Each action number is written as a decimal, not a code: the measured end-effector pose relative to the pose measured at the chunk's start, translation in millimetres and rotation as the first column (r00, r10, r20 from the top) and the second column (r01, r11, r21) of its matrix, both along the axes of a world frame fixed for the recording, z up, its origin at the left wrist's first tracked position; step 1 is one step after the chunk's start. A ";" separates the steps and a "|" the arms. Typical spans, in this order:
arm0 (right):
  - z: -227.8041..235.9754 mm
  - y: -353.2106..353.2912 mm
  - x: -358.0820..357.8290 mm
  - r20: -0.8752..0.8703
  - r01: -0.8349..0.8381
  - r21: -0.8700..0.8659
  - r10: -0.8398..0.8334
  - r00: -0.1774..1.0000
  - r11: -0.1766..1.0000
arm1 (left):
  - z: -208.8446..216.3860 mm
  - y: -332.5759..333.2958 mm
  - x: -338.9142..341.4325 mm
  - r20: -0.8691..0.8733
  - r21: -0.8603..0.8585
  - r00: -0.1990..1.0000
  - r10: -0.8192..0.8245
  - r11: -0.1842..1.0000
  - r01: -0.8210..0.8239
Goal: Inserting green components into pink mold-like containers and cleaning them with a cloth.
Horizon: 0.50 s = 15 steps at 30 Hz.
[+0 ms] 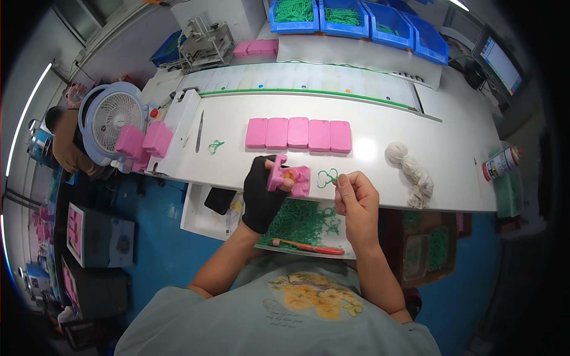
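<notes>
My left hand [261, 199], in a black glove with bare fingertips, is closed around a pink soft mould [301, 185] whose halves are spread apart. Between the thumb and fingers of my right hand [358, 202] is a small green looped piece [327, 178], held just right of the mould and apart from it. A row of several closed pink blocks [298, 133] lies on the white table beyond both hands. Under my hands an open drawer [196, 221] holds a heap of green pieces [300, 222], with a red-handled brush [312, 247] across its front.
Tweezers [200, 132] and another green piece [215, 147] lie at the left of the table. A knotted cloth [409, 172] and a spray can [502, 164] are at the right. Blue bins [341, 18] stand behind; a fan [116, 118] and a person [70, 142] are left.
</notes>
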State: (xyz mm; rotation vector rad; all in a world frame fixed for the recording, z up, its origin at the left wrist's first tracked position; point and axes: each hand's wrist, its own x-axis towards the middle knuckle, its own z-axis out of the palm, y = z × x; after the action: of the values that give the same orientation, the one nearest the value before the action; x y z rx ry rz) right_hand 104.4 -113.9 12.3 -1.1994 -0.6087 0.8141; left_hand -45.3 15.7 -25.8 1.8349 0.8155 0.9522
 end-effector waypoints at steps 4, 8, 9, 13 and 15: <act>-2.5 -3.5 1.5 -0.049 -0.014 0.019 0.015 0.999 1.000 | 2.2 3.0 -0.7 -0.122 0.285 0.986 0.117 0.955 -0.079; -5.8 -3.8 3.7 -0.063 -0.018 0.029 0.020 0.998 0.999 | 14.2 -2.2 -0.1 -0.382 0.467 0.902 0.202 0.884 -0.001; -6.2 -4.2 4.2 -0.063 -0.017 0.028 0.019 0.998 0.999 | 18.7 -3.4 0.6 -0.383 0.465 0.902 0.201 0.885 0.000; -8.9 -6.9 3.2 -0.062 -0.029 0.021 0.031 0.998 0.999 | 32.8 -5.4 4.1 -0.237 0.515 0.971 0.002 0.848 0.124; -10.3 -6.8 1.7 -0.055 -0.039 0.024 0.040 0.998 0.999 | 40.0 -13.1 9.3 -0.119 0.291 0.970 -0.210 0.927 0.236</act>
State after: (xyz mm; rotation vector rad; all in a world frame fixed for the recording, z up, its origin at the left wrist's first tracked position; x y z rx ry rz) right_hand 106.1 -120.7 2.0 -1.1433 -0.5958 0.8691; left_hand -36.0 2.6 14.2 2.1941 0.5137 0.8924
